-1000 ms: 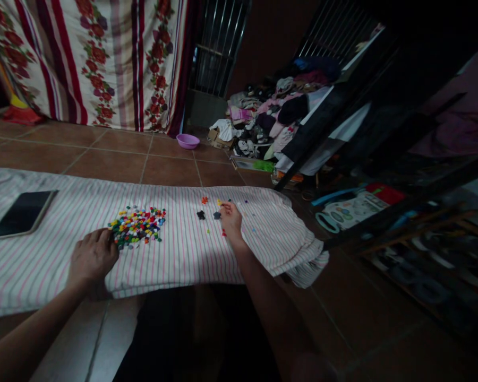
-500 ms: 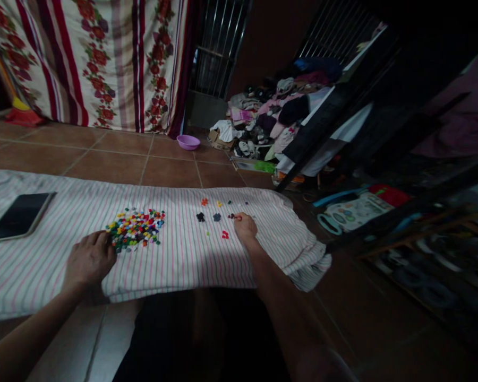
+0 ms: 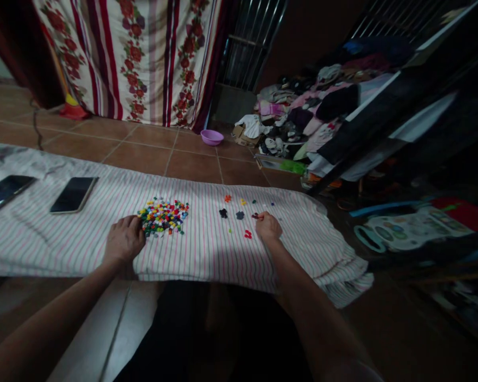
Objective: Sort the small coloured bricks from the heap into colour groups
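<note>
A heap of small multicoloured beads lies on a striped cloth. At its left edge rests my left hand, fingers loosely out, tips touching the nearest beads. My right hand is closed in a pinch at a small dark red group of beads; a dark red bead seems to be at the fingertips, partly hidden. Around it sit small groups by colour: black beads, grey beads, red beads, orange beads and yellow beads. Single green and blue ones lie nearby.
Two phones, a nearer-left one and another, lie left on the cloth. Beyond are a purple basin, a floral curtain and a heap of clothes. A dark slanted post stands at right.
My view has swung left, so everything appears shifted right and a second phone shows. Both hands stay at about the same places on the cloth.
</note>
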Motion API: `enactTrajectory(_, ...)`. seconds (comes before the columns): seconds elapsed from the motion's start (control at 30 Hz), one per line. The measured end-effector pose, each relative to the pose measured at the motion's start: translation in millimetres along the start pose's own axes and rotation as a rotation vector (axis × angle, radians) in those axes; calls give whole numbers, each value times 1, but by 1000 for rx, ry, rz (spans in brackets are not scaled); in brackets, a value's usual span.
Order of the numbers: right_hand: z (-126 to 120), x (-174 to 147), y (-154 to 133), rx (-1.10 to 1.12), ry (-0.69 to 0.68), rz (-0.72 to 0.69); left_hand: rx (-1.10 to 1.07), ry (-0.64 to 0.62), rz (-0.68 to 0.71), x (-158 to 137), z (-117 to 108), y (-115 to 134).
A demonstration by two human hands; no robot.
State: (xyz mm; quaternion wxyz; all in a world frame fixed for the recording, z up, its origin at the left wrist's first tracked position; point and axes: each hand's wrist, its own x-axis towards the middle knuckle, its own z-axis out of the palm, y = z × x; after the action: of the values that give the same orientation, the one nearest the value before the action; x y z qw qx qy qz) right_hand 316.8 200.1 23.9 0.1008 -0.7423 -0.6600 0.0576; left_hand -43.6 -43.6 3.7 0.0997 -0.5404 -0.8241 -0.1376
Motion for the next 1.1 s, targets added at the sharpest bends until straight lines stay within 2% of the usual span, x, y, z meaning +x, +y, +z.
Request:
enactTrajectory(0.33, -12, -7, -9, 26, 125, -69, -20, 17, 2, 0, 1, -1)
enactTrajectory(0.47, -19, -13, -33, 101, 162, -152, -25, 22, -2, -1, 0, 0)
enactTrajectory(0.57, -16, -22, -61, 196, 158, -307, -30, 24, -1, -1, -1, 0)
enactTrajectory(0.7, 1, -40, -103, 350, 78, -559, -38, 14, -10, 0, -1, 1)
enactTrajectory(0.87, 27, -72, -147, 447, -109, -824, -64, 1, -20, 1, -2, 1)
enactTrajectory(1.0, 35, -92, -170, 411, -238, -955, -70, 7, -20, 1, -2, 2)
enactTrajectory(1.1, 37, -102, -180, 313, -284, -1011, -69, 8, -18, 1, -3, 2)
